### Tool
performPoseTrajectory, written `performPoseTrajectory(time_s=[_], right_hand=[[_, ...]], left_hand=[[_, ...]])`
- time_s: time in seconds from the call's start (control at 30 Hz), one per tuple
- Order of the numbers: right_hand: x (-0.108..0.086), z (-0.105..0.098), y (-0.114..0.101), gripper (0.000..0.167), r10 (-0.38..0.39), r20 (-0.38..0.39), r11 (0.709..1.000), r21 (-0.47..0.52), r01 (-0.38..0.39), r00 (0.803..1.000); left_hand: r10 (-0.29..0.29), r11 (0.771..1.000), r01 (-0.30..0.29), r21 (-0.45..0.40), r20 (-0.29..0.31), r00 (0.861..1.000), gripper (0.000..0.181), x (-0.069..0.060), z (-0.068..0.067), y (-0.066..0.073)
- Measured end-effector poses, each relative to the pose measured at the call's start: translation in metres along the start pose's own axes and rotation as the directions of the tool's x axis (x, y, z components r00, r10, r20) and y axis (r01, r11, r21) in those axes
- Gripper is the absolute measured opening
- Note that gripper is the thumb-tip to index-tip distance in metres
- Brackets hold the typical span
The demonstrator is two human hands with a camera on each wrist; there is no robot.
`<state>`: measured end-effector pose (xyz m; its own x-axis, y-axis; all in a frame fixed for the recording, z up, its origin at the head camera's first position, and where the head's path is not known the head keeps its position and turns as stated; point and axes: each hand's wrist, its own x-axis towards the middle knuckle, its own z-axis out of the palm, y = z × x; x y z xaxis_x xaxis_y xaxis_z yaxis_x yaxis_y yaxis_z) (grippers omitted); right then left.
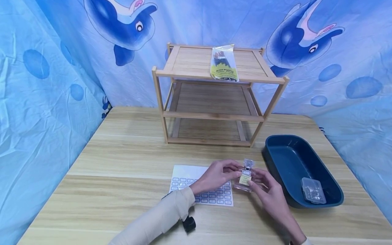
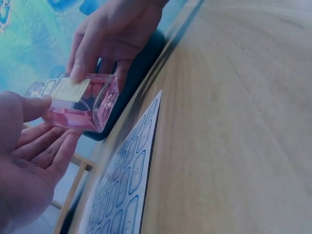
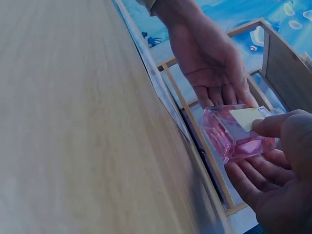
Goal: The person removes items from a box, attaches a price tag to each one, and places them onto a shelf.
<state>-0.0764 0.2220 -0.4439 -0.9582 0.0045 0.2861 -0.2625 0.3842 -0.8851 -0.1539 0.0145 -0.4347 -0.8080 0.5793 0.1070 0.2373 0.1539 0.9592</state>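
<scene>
Head view: my left hand (image 1: 218, 175) and right hand (image 1: 271, 193) are pinching a perfume bottle (image 1: 245, 180) near a label sheet (image 1: 214, 197).

My left hand (image 1: 218, 175) blocks part of the printed sheet (image 1: 215, 198), and my sleeve (image 1: 162, 217) partly hides some black thing (image 1: 189, 224) nearer me. Label (image 1: 245, 178) print between my hands? Too tiny to read. Clear case (image 1: 313, 191) right of them: can't make out the insides.

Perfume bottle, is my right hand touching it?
Touching. The left wrist view shows it: the thumb of your right hand rests on the perfume bottle, at the edge of its pale yellow label.
</scene>
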Motion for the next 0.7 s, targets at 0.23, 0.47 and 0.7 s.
performPoseTrajectory(time_s=[0.23,0.47,0.7], right_hand=[[0.004,-0.004,-0.006,0.036,0.065,0.035,0.996,0.052,-0.067,0.997],[0.009,-0.007,-0.008,0.036,0.069,0.043,0.996,0.058,-0.071,0.997],[0.015,-0.009,-0.01,0.036,0.031,0.035,0.999,0.029,-0.032,0.999]], left_hand=[[0.002,1.0,-0.002,-0.014,0.001,1.0,0.035,-0.003,-0.008,0.004],[0.065,0.998,-0.063,0.024,-0.093,0.994,0.036,-0.008,-0.025,0.007],[0.171,0.985,-0.159,0.07,-0.244,0.955,0.03,-0.016,-0.052,0.006]])
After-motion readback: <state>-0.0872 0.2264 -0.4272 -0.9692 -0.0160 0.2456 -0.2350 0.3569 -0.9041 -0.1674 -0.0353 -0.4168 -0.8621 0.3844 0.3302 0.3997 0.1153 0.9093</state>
